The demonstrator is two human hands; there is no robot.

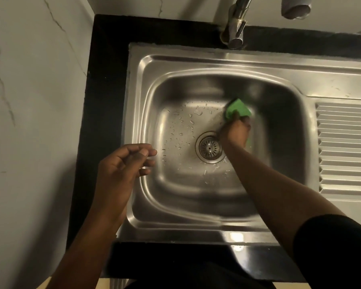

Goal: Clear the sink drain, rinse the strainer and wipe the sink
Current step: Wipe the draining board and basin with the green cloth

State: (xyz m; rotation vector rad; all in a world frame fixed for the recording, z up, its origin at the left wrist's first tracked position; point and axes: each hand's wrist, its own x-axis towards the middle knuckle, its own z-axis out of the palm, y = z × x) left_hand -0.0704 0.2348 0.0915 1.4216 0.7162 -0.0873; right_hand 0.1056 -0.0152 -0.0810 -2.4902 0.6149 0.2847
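The stainless steel sink (pixel 146 197) fills the middle of the view, with water drops on its floor. A round metal strainer (pixel 210 147) sits in the drain at the centre. My right hand (pixel 236 132) is down in the basin, just right of the drain, gripping a green sponge (pixel 238 108) pressed against the floor near the back wall. My left hand (pixel 123 163) hovers over the sink's left rim, fingers loosely curled and apart, holding nothing.
A chrome tap (pixel 236 32) stands behind the basin at the back rim. A ribbed draining board (pixel 346 147) lies to the right. Black countertop (pixel 104 101) borders the sink on the left, back and front. A marbled white wall (pixel 29 101) rises at the left.
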